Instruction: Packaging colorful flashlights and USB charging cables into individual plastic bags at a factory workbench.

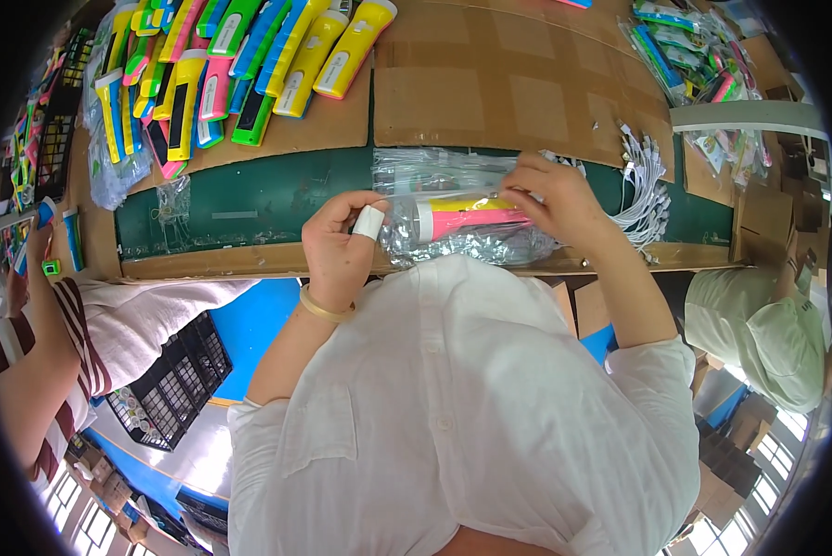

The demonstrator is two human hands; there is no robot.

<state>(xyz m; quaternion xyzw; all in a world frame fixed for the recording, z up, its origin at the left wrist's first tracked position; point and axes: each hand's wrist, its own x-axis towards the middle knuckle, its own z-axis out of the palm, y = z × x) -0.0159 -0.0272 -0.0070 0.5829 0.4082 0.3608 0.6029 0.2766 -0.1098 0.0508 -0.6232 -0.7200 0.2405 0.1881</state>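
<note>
A pink and yellow flashlight (476, 221) lies crosswise in front of me at the table's near edge, inside a clear plastic bag (399, 228). My left hand (334, 243) has its fingers curled at the bag's left end, beside the flashlight's white-rimmed head. White tape wraps the left thumb. At the other end, my right hand (564, 204) pinches the bag's upper edge close above the flashlight. Beneath and behind it are more clear bags (425, 171), flat and in a pile.
Several colourful flashlights (281, 56) are heaped on cardboard at the far left. White cables (640, 190) lie bundled right of my right hand. Bagged items (698, 56) fill the far right corner. Co-workers sit on both sides, one with a striped sleeve (73, 334) at left.
</note>
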